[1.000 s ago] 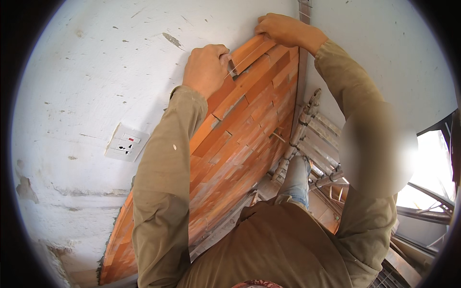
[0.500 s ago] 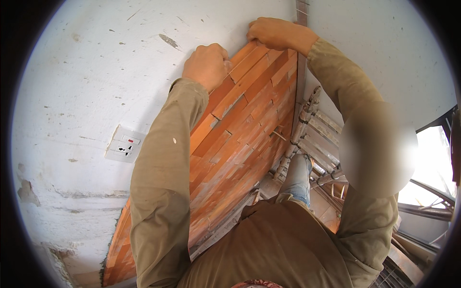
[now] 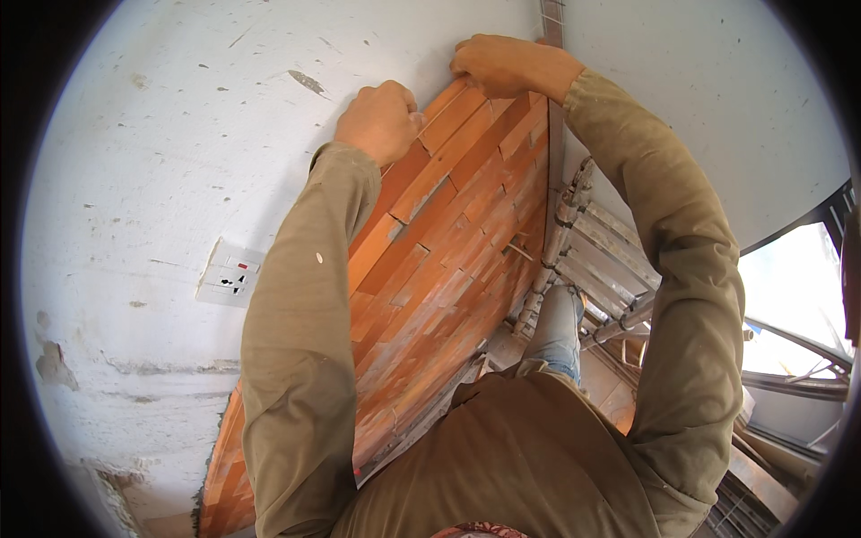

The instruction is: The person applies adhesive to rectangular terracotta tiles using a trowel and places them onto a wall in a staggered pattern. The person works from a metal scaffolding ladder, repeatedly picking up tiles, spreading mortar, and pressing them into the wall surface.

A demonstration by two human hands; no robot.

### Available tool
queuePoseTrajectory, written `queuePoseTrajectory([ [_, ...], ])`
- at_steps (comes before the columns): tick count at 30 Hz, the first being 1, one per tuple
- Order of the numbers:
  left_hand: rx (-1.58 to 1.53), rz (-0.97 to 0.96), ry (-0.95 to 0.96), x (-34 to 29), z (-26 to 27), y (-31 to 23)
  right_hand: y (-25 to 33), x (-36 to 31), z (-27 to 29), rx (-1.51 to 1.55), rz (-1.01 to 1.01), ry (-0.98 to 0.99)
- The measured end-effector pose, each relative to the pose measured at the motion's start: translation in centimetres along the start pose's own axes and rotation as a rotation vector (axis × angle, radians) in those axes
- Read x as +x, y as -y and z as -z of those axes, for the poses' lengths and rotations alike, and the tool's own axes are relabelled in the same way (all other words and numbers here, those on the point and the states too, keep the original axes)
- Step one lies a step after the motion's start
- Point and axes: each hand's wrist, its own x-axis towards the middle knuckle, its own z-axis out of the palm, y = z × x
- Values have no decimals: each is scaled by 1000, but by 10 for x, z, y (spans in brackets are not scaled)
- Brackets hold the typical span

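Narrow orange brick tiles [image 3: 448, 260] in staggered rows cover the lower part of the white wall in front of me. My left hand [image 3: 378, 123] is closed, knuckles up, at the upper edge of the tiling. Its fingertips are turned away, so whatever they grip is hidden. Farther up and right, near the wall corner, my right hand [image 3: 508, 67] curls its fingers over the top tile row. Its thumb side presses against the edge of an orange tile [image 3: 455, 122]; I cannot make out anything held in it.
A white socket plate [image 3: 230, 273] sits on the wall beside my left forearm. A metal strip [image 3: 556, 125] runs down the corner. Below right stand dirty metal scaffold rungs [image 3: 610, 242] near my leg [image 3: 556, 332]. A short rod [image 3: 520, 252] sticks out of the tiling.
Both hands sit slightly farther left in the picture, still curled at the top tile edge. The view has shifted a little; no tile has visibly moved.
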Motion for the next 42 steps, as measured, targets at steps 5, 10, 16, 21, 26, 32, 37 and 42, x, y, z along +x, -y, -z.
queuePoseTrajectory([
  [5,31,-4,4,-1,-4,1,10,-6,8,-7,-49,23],
  [10,31,10,-11,1,-7,0,-6,2,5,17,0,23],
  [16,24,25,-6,1,-9,-1,4,-2,17,148,-47,57],
  [21,31,35,-21,0,-11,-4,0,0,15,209,-66,78],
  [26,26,58,-29,0,-11,-3,8,0,24,139,-97,169],
  [32,6,22,-92,-1,-15,-5,-4,-1,10,164,13,27],
  [37,-38,1,-195,-1,-12,-8,-6,-12,20,-22,51,-156],
  [42,-90,-100,-411,-3,-4,-9,-4,-19,56,-199,131,-332],
])
